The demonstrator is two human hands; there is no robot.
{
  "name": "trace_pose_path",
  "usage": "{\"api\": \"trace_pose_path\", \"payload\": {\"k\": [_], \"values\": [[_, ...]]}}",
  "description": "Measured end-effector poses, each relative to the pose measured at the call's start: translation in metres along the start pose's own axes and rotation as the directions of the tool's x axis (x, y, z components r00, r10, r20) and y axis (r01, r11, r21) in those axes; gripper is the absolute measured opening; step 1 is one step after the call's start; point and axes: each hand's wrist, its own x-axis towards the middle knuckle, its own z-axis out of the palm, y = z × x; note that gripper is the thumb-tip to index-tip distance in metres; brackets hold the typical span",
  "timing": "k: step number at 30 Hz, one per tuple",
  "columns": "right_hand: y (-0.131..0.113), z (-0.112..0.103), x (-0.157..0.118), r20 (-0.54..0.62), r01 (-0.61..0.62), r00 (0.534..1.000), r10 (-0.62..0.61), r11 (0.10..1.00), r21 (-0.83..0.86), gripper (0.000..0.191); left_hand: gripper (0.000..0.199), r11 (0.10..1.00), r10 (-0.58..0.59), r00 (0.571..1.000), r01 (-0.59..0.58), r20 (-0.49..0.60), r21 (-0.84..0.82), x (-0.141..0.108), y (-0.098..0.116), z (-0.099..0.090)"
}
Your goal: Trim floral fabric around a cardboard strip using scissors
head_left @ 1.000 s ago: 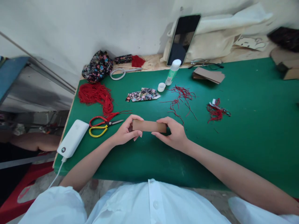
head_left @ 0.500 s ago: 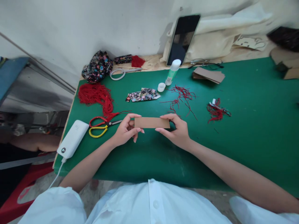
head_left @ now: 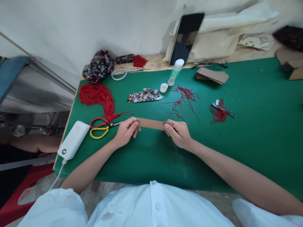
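Observation:
A narrow brown cardboard strip is stretched between my two hands above the green tabletop. My left hand pinches its left end between thumb and fingers, and my right hand grips the right end with the thumb on top. Just left of my left hand lie scissors with one red and one yellow handle. Beyond the strip rests a piece of floral fabric. Next to it are a white cap and an upright glue stick. Loose red threads are scattered behind my right hand.
A white power bank with a cable lies at the left edge. Red yarn, a floral bundle and grey-handled scissors sit behind. A phone leans at the back near stacked cardboard pieces. Another person's arm shows at left.
My fingers have closed further over both ends of the cardboard strip. The strip has tilted, its right end now a little lower, and less of its face shows.

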Motion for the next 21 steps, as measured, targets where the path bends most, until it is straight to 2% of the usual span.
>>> {"api": "trace_pose_path", "payload": {"k": [2, 4, 5, 6, 8, 10, 12, 14, 16, 18, 20, 21], "values": [[0.002, 0.0, -0.001, -0.02, -0.023, 1.0, 0.023, 1.0, 0.02, 0.043, 0.041, 0.999, -0.016, 1.0, 0.015, -0.01, -0.052, 0.0, -0.001, 0.001], [0.003, 0.001, -0.001, -0.082, -0.038, 0.996, 0.039, 0.999, 0.006, 0.024, 0.04, 0.995, -0.043, 0.999, 0.042, -0.009, -0.092, 0.001, -0.003, 0.0], [0.004, 0.001, -0.001, -0.1, -0.026, 0.995, 0.024, 0.999, -0.02, 0.017, 0.041, 0.993, -0.064, 0.998, 0.064, 0.004, -0.102, 0.001, -0.004, 0.0], [0.005, 0.001, 0.0, -0.09, 0.013, 0.996, -0.018, 0.998, -0.059, 0.02, 0.042, 0.991, -0.088, 0.996, 0.09, 0.025, -0.103, 0.001, -0.005, 0.0], [0.004, 0.002, 0.0, 0.028, 0.167, 0.986, -0.165, 0.971, -0.172, 0.03, 0.047, 0.987, -0.124, 0.99, 0.13, 0.072, -0.091, 0.001, -0.007, -0.001], [0.003, 0.003, 0.0, 0.194, 0.343, 0.935, -0.296, 0.894, -0.288, 0.032, 0.049, 0.988, -0.132, 0.987, 0.139, 0.088, -0.072, 0.002, -0.01, 0.0], [0.001, 0.005, -0.001, 0.314, 0.444, 0.887, -0.339, 0.814, -0.374, 0.029, 0.046, 0.992, -0.12, 0.99, 0.123, 0.074, -0.038, 0.002, -0.011, 0.001], [-0.001, 0.006, -0.002, 0.382, 0.468, 0.869, -0.315, 0.772, -0.429, 0.028, 0.039, 0.994, -0.106, 0.992, 0.104, 0.073, 0.038, 0.002, -0.011, 0.0], [-0.001, 0.007, -0.003, 0.416, 0.458, 0.868, -0.271, 0.76, -0.461, 0.031, 0.028, 0.983, -0.055, 0.994, 0.038, 0.09, 0.178, 0.001, -0.009, 0.0], [-0.001, 0.007, -0.003, 0.429, 0.449, 0.87, -0.244, 0.753, -0.482, 0.036, 0.023, 0.928, 0.058, 0.989, -0.103, 0.136, 0.358, 0.0, -0.005, -0.001], [0.0, 0.007, -0.003, 0.433, 0.448, 0.87, -0.236, 0.746, -0.494, 0.039, 0.032, 0.808, 0.162, 0.957, -0.269, 0.24, 0.525, -0.001, 0.0, 0.0], [0.0, 0.006, -0.003, 0.432, 0.446, 0.871, -0.235, 0.747, -0.492, 0.041, 0.042, 0.74, 0.176, 0.935, -0.333, 0.309, 0.584, -0.003, 0.002, 0.001]]}}
